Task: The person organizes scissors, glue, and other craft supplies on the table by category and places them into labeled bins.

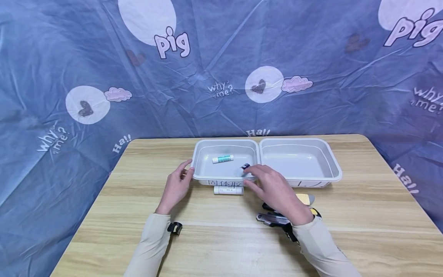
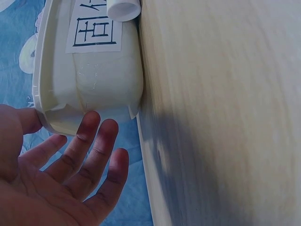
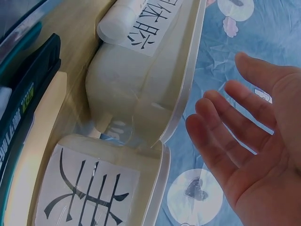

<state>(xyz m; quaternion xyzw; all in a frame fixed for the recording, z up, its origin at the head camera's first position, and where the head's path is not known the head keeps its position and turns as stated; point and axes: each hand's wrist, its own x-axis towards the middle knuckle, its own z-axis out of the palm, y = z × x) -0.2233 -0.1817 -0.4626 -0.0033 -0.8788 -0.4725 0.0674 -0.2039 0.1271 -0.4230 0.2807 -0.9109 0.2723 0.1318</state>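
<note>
In the head view, my left hand (image 1: 176, 188) is at the left side of a light grey tray (image 1: 228, 178); the left wrist view shows the thumb touching its rim, fingers spread loosely. My right hand (image 1: 277, 188) hovers over that tray's front right corner, its fingers relaxed and holding nothing in the right wrist view. Just beyond the right fingertips is a blurred dark-blue-ended object (image 1: 245, 166). A white and teal glue stick (image 1: 223, 159) lies in the tray. Outside, against the labelled front wall, lies a white glue stick (image 1: 228, 190).
A second grey tray (image 1: 294, 163) adjoins on the right, with a label on its front. Several utility knives lie under and beside my right forearm, including a yellow-handled one (image 1: 304, 199) and a metal-bodied one (image 1: 273, 219). A blue printed cloth (image 1: 214, 57) hangs behind the wooden table (image 1: 214, 246).
</note>
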